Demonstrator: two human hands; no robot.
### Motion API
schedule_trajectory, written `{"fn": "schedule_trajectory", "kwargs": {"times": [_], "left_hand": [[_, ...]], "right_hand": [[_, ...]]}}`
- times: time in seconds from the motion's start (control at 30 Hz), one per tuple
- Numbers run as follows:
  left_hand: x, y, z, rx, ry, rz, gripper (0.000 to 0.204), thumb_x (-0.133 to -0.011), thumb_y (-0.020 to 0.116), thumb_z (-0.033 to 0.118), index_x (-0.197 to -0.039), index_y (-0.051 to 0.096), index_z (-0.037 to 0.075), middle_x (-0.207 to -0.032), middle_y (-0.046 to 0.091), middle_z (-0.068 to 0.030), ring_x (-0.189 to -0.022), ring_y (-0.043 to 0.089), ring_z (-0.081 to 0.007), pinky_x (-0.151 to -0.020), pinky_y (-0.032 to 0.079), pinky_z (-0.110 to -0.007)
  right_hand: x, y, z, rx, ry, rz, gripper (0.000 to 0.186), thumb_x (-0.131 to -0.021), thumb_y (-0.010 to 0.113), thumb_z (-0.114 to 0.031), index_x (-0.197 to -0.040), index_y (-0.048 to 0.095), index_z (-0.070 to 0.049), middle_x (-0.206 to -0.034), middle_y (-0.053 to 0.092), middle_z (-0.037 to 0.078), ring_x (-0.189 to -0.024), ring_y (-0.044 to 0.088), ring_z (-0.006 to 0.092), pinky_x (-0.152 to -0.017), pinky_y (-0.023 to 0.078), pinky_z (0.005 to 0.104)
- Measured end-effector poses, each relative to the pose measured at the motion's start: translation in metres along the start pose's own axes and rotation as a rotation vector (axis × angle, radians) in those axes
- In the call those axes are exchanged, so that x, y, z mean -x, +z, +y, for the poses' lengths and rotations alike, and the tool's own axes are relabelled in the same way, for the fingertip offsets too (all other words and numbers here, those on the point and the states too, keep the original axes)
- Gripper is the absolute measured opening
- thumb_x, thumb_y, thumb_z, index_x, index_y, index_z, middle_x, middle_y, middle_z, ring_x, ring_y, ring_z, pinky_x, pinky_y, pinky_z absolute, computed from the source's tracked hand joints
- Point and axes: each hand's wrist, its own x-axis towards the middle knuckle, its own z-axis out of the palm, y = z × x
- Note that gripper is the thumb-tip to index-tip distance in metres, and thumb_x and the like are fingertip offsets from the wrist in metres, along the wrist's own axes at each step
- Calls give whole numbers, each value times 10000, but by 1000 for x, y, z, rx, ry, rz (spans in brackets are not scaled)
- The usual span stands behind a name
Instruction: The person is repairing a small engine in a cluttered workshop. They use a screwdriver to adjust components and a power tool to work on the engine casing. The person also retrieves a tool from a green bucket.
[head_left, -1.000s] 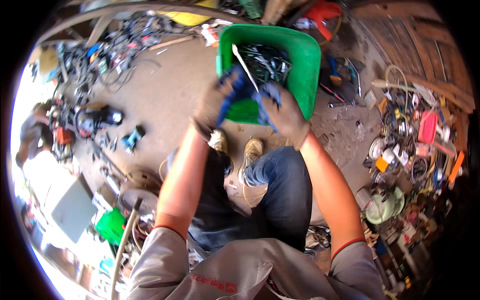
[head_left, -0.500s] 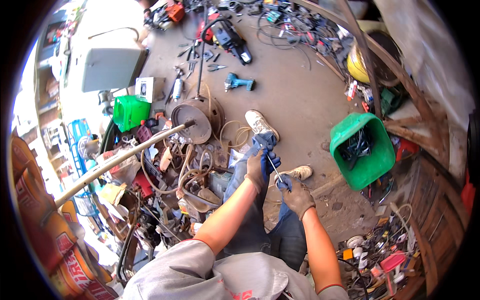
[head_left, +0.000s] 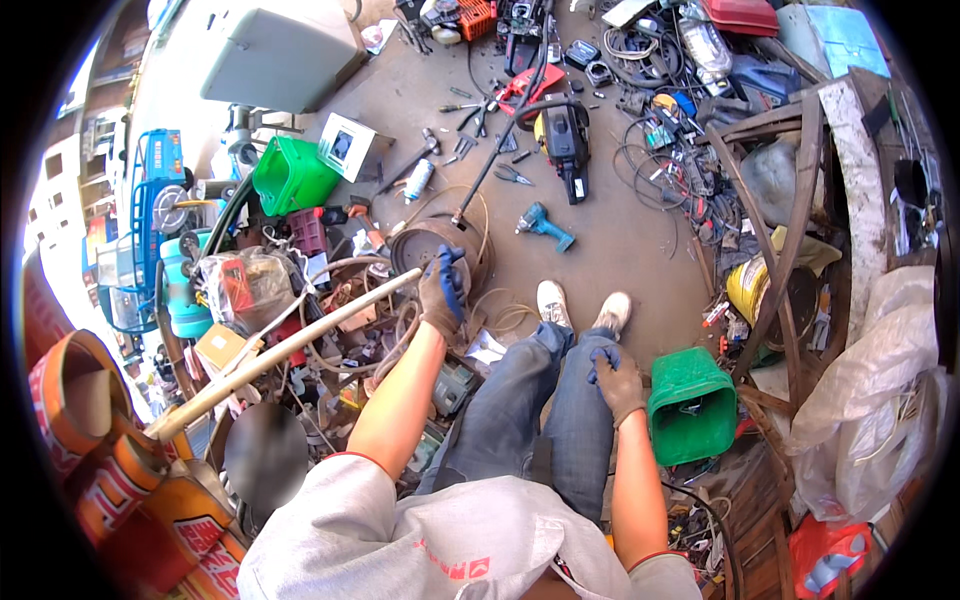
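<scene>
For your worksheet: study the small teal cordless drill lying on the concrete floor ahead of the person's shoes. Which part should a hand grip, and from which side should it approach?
Probably grip the teal drill by its handle, the bar slanting toward the lower right, coming from above: it lies flat on bare floor with nothing against it.

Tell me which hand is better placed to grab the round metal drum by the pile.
Left, probably. The left hand is stretched out right over the round metal drum, fingers spread, while the right hand rests on the knee beside the green bin, far from it.
</scene>
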Motion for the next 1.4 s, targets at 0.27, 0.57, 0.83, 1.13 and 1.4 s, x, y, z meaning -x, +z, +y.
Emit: {"fn": "schedule_trajectory", "kwargs": {"times": [0.27,0.57,0.83,1.13,1.4], "left_hand": [[-39,-119,88,-719,211,196,196,-974,600,243,-959,707,80,-780,629,-26,-665,564,-136,-624,455,-319],[34,-112,134,-990,-326,600,406,-945,663,313,-1214,653,9,-934,704,-177,-755,700,-266,-585,510,-418],[-116,-154,212,-1235,-453,238,331,-909,630,243,-1143,720,27,-1031,739,-200,-853,728,-288,-733,554,-419],[-504,-299,542,-1347,-95,59,383,-854,677,105,-1221,690,-4,-1069,744,-135,-957,706,-232,-863,537,-350],[-675,-265,826,-1321,142,-48,297,-916,640,175,-1164,727,36,-993,753,-122,-903,696,-227,-820,524,-344]], "right_hand": [[-123,-63,-191,13,-158,50,346,-894,651,-330,-1057,688,-27,-854,721,161,-799,715,290,-761,539,421],[-207,-98,-376,-351,-257,2,234,-966,643,-200,-1050,689,13,-803,698,58,-670,652,108,-620,526,268],[-304,-76,-483,-347,-259,88,245,-983,644,-227,-1096,682,-14,-808,694,57,-660,649,123,-631,535,266],[-301,110,-492,-969,106,928,199,-999,605,-220,-1056,658,-36,-771,679,69,-640,658,152,-614,558,301],[-230,235,-598,-860,209,1101,301,-981,638,-269,-1172,634,-36,-830,672,74,-693,650,167,-665,557,308]]}}
